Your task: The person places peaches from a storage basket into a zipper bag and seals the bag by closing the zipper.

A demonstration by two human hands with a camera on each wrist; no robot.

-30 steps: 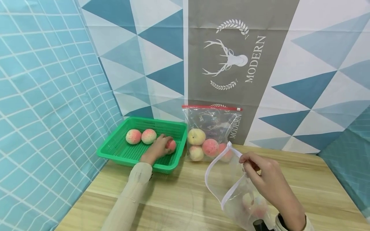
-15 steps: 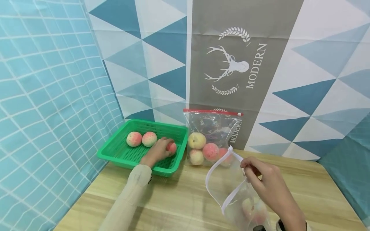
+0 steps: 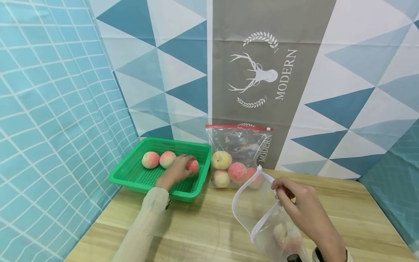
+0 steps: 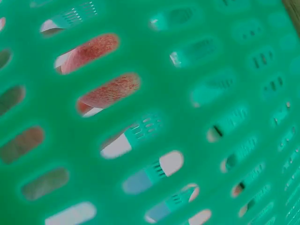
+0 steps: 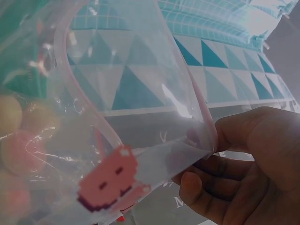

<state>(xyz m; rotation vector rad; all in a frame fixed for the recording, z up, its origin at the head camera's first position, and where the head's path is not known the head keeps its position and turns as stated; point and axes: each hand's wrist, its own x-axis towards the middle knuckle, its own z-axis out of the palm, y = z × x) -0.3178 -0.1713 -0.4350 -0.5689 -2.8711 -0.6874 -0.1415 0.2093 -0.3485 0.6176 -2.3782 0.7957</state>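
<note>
I see the left hand (image 3: 176, 170) curled round a pink peach (image 3: 193, 166) inside the green slotted basket (image 3: 144, 187), hiding part of the fruit. The right hand (image 3: 306, 205) pinches the rim of a translucent bag (image 3: 250, 209); the bagged peaches (image 3: 288, 238) look blurred, the bag's base cut off. Basket slats fill my left wrist view.

One surface (image 3: 196, 225). One basket (image 3: 148, 177), three peaches (image 3: 151, 160) showing in it. One red-topped bag (image 3: 239, 143), four peaches (image 3: 237, 172) showing inside. A second, white-edged bag (image 3: 262, 225) makes two, its peaches too hazy for a sure count.
</note>
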